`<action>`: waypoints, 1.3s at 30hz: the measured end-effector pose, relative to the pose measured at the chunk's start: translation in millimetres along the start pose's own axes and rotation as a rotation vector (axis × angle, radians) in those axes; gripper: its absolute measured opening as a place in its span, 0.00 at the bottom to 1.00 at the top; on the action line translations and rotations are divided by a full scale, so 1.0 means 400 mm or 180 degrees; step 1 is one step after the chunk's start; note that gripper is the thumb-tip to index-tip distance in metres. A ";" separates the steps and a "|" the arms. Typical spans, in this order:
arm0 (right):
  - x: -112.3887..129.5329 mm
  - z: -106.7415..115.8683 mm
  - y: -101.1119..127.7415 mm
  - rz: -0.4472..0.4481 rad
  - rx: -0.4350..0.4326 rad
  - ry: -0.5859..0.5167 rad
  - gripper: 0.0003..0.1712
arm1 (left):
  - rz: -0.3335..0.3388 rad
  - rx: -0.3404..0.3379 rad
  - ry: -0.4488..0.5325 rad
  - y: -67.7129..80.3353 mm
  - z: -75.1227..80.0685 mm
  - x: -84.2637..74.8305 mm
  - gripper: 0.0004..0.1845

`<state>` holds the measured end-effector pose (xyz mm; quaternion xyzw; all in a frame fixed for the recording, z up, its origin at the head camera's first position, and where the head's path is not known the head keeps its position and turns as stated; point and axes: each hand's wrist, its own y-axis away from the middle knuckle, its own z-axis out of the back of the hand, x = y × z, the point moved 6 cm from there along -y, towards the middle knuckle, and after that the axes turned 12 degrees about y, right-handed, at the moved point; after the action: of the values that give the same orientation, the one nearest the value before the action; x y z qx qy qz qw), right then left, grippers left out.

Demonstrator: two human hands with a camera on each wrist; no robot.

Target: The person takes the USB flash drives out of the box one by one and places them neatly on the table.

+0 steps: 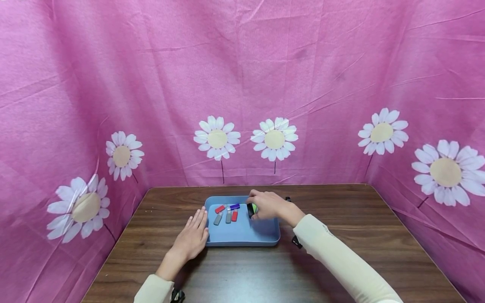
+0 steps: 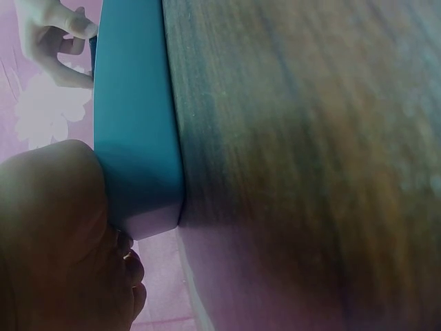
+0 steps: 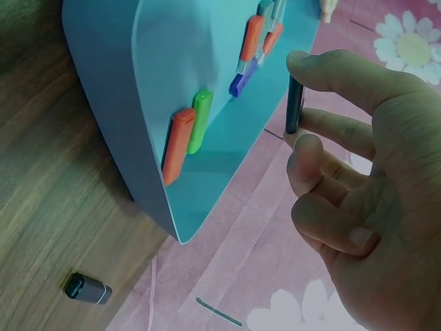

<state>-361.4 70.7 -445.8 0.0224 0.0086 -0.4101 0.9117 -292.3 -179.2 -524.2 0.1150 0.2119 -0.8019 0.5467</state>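
Note:
Over the right part of the blue tray (image 1: 242, 244), my right hand (image 1: 267, 204) pinches a black USB stick (image 3: 294, 107) between thumb and fingers. Below it in the tray, beside the right wall, lie a green USB stick (image 3: 199, 123) and an orange-red one (image 3: 179, 145) side by side. My left hand (image 1: 191, 235) rests against the tray's left edge with its fingers extended. Grouped in the tray's left half are a purple stick (image 1: 235, 206), red sticks (image 1: 234, 216) and grey sticks (image 1: 218, 219).
On the wooden table (image 1: 341, 252), just right of the tray, lies another black USB stick (image 3: 88, 289). A pink curtain (image 1: 242, 63) with white flowers stands behind the table and along both sides.

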 end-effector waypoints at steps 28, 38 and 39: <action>-0.072 0.022 0.074 -0.0111 -0.0187 0.0014 0.31 | 0.0178 0.0245 0.0162 -0.002 0.019 -0.022 0.31; -0.102 0.032 0.111 -0.0245 -0.0255 -0.0059 0.32 | 0.0209 0.0280 0.0124 0.003 0.021 -0.025 0.31; -0.105 0.034 0.115 -0.0253 -0.0261 -0.0067 0.32 | 0.0210 0.0276 0.0131 0.004 0.021 -0.025 0.31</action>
<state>-355.0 131.9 -429.2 -0.0197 0.0167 -0.4455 0.8949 -286.9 -175.3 -513.2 0.1621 0.1843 -0.7893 0.5629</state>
